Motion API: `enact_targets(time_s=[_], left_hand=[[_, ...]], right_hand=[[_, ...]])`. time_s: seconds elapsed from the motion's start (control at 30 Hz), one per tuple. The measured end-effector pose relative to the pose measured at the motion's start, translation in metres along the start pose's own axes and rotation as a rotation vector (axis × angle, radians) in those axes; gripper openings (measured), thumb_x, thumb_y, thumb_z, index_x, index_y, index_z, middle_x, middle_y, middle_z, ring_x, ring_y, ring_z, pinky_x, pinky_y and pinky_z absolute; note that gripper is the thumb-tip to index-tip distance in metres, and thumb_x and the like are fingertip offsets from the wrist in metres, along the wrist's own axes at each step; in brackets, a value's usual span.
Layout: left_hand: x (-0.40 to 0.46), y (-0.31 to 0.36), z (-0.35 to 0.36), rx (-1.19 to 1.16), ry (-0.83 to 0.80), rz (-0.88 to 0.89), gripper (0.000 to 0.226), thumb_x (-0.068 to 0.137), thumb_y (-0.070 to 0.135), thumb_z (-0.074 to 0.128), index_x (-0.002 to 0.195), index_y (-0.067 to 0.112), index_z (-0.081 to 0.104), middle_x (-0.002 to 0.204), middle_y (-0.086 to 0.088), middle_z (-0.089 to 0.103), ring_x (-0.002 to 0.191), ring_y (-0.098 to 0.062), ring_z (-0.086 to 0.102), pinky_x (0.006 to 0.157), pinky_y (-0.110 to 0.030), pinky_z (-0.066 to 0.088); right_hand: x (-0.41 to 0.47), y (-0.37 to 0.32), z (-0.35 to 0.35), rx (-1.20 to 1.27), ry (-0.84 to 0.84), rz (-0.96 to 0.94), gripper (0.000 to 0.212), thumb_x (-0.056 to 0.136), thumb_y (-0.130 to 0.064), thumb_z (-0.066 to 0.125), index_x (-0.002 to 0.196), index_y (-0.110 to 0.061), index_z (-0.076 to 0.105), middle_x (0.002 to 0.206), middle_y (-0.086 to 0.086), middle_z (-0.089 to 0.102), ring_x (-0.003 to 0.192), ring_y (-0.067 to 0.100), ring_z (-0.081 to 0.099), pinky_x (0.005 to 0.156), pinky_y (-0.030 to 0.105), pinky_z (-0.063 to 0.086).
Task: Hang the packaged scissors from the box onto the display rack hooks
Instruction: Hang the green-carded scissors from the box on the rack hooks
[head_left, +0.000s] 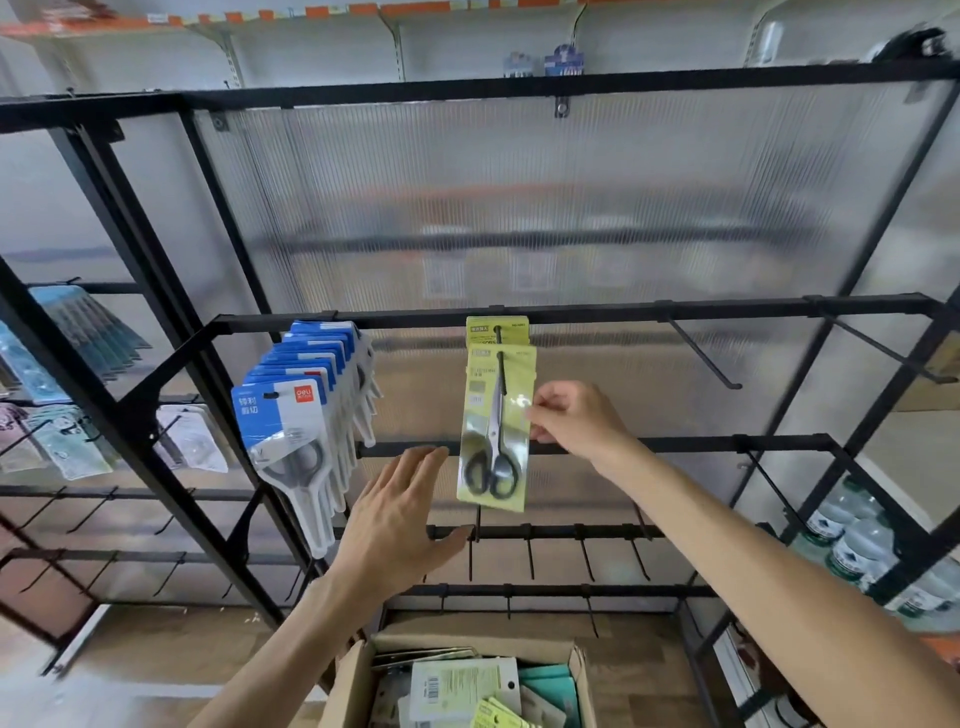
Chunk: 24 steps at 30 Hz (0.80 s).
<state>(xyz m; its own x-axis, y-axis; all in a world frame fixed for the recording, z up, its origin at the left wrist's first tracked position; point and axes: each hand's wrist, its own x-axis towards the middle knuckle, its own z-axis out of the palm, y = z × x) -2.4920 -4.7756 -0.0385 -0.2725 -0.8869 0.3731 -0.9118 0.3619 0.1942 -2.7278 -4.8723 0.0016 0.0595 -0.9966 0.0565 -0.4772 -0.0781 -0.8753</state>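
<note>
**Scissors pack on the hook, right hand pinching its edge**

Cardboard box (579, 670) sits nearest, at the bottom of the view, open-topped and holding loose packs: a white-backed card with a barcode, teal cards and yellow-green ones. Above it the left hand (397, 512) hovers with fingers straight and slightly spread, palm toward the rack, holding nothing; its fingertips lie just left of the hanging pack without clearly touching it. The right hand (574, 418) reaches in from the right, thumb and fingers pinching the right edge of the yellow-green scissors pack (496, 428), which shows black-handled scissors under clear plastic. That pack hangs on a hook (501, 364) from the upper crossbar of the black display rack (623, 310); a second yellow-green pack (496, 328) hangs behind it on the same hook. Left of these, a row of blue-and-white scissors packs (306, 410) fills a neighbouring hook. Bare hooks stick out to the right and on the lower bars. Behind the rack stands a ribbed translucent panel (519, 208). Water bottles (852, 545) stand at the far right.
</note>
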Motion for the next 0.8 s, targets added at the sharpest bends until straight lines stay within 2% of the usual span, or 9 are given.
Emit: enact_targets(time_s=[0.1, 0.17, 0.27, 0.33, 0.4, 0.47, 0.57, 0.67, 0.8], left_hand=[[0.03, 0.011, -0.001, 0.01, -0.019, 0.009, 0.08, 0.08, 0.059, 0.066, 0.145, 0.027, 0.032, 0.143, 0.007, 0.04, 0.129, -0.015, 0.043, 0.108, -0.031, 0.04], [0.044, 0.016, -0.001, 0.019, -0.011, -0.004, 0.08, 0.082, 0.057, 0.067, 0.145, 0.025, 0.031, 0.145, 0.004, 0.04, 0.131, -0.017, 0.042, 0.109, -0.032, 0.038], [0.049, 0.014, -0.006, 0.035, -0.006, -0.01, 0.083, 0.082, 0.054, 0.068, 0.149, 0.028, 0.026, 0.147, 0.003, 0.039, 0.133, -0.018, 0.041, 0.111, -0.034, 0.036], [0.046, 0.007, -0.008, 0.045, 0.0, -0.004, 0.086, 0.081, 0.054, 0.069, 0.149, 0.032, 0.022, 0.148, 0.003, 0.038, 0.134, -0.018, 0.041, 0.111, -0.036, 0.039], [0.036, 0.002, -0.007, 0.037, -0.013, -0.021, 0.085, 0.08, 0.054, 0.07, 0.149, 0.033, 0.023, 0.149, 0.003, 0.036, 0.134, -0.019, 0.041, 0.109, -0.038, 0.042], [0.018, -0.003, -0.001, 0.023, -0.036, -0.045, 0.085, 0.08, 0.053, 0.069, 0.149, 0.032, 0.024, 0.15, 0.004, 0.033, 0.134, -0.018, 0.041, 0.109, -0.037, 0.043], [-0.014, -0.01, 0.015, -0.02, -0.072, -0.089, 0.084, 0.082, 0.053, 0.067, 0.151, 0.032, 0.025, 0.153, 0.005, 0.03, 0.136, -0.017, 0.039, 0.109, -0.034, 0.041], [-0.038, -0.014, 0.04, -0.04, -0.16, -0.136, 0.081, 0.083, 0.051, 0.065, 0.15, 0.035, 0.021, 0.156, 0.006, 0.025, 0.139, -0.018, 0.036, 0.108, -0.032, 0.039], [-0.059, -0.002, 0.074, -0.107, -0.247, -0.151, 0.082, 0.083, 0.048, 0.062, 0.152, 0.038, 0.019, 0.159, 0.006, 0.023, 0.141, -0.018, 0.034, 0.113, -0.032, 0.031]], right_hand=[[0.052, 0.002, 0.006, -0.101, 0.073, 0.007, 0.007, 0.088, -0.019, 0.074, 0.083, -0.017, 0.07, 0.076, -0.004, 0.075, 0.068, 0.01, 0.073, 0.08, 0.035, 0.061], [0.077, 0.009, 0.012, -0.156, 0.096, 0.016, 0.006, 0.087, -0.02, 0.073, 0.084, -0.017, 0.068, 0.081, -0.002, 0.073, 0.077, 0.015, 0.072, 0.083, 0.039, 0.06], [0.091, 0.015, 0.021, -0.21, 0.123, 0.018, 0.007, 0.089, -0.018, 0.07, 0.086, -0.015, 0.066, 0.084, 0.0, 0.07, 0.081, 0.018, 0.07, 0.08, 0.039, 0.06], [0.092, 0.016, 0.025, -0.24, 0.171, -0.009, 0.008, 0.091, -0.019, 0.068, 0.087, -0.013, 0.064, 0.083, 0.0, 0.068, 0.081, 0.019, 0.067, 0.071, 0.032, 0.057], [0.083, 0.02, 0.03, -0.233, 0.247, -0.017, 0.011, 0.094, -0.022, 0.066, 0.092, -0.012, 0.062, 0.085, -0.001, 0.065, 0.08, 0.018, 0.064, 0.059, 0.023, 0.046], [0.065, 0.029, 0.034, -0.205, 0.281, -0.04, 0.016, 0.096, -0.027, 0.064, 0.1, -0.012, 0.061, 0.092, -0.003, 0.063, 0.083, 0.015, 0.062, 0.058, 0.015, 0.039], [0.015, 0.055, 0.046, -0.179, 0.171, -0.13, 0.03, 0.095, -0.029, 0.066, 0.12, -0.015, 0.057, 0.11, -0.01, 0.06, 0.099, 0.007, 0.06, 0.075, 0.011, 0.043], [-0.042, 0.097, 0.064, -0.277, 0.033, -0.231, 0.046, 0.095, -0.034, 0.064, 0.136, -0.019, 0.05, 0.132, -0.011, 0.057, 0.12, 0.005, 0.054, 0.099, 0.022, 0.045], [-0.089, 0.15, 0.081, -0.447, -0.12, -0.129, 0.061, 0.099, -0.044, 0.056, 0.152, -0.022, 0.034, 0.154, -0.006, 0.042, 0.139, 0.009, 0.043, 0.108, 0.017, 0.03]])
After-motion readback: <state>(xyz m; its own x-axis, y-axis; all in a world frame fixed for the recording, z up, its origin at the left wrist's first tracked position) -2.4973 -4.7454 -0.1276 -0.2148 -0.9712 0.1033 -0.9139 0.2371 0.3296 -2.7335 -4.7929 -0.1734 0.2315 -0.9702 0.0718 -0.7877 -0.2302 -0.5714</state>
